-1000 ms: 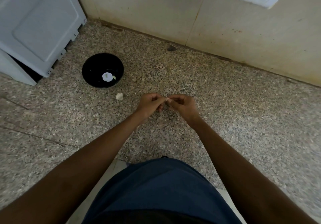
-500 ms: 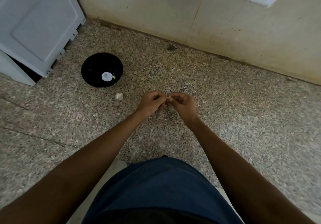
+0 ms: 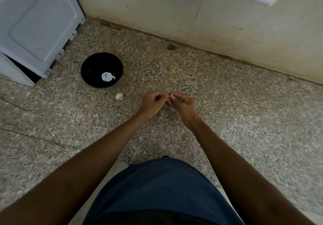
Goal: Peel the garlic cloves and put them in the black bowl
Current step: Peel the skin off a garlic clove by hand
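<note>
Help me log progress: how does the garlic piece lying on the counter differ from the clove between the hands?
The garlic piece on the counter lies untouched beside the black bowl; the clove is pinched between the left hand and right hand. The counter piece shows whole; the held clove is mostly hidden by fingers, only a pale tip visible. Both are pale and outside the bowl.

Beyond the hands (image 3: 170,102) the black bowl (image 3: 90,74) looks glossy and smooth. The tabletop (image 3: 244,113) under them is speckled, polished stone. Far left, a pale cabinet (image 3: 35,24) looks like matt, smooth plastic.
</note>
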